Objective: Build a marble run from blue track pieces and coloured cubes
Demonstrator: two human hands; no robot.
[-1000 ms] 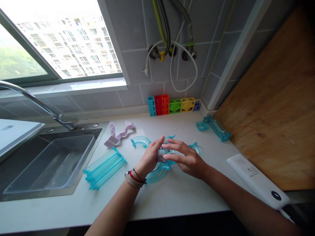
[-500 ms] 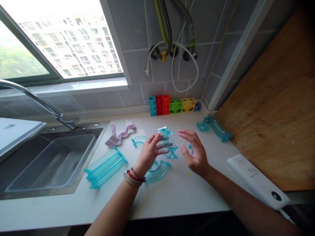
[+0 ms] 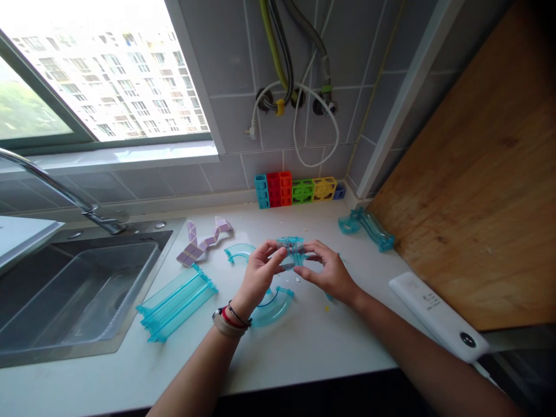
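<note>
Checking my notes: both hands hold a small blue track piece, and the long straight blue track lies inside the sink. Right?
No. In the head view the long straight blue track lies on the counter beside the sink; left hand and right hand do hold the small blue track piece.

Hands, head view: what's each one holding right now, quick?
Left hand: closed, pinching the blue track piece at its left end.
Right hand: closed on the same piece, at its right end.
</note>
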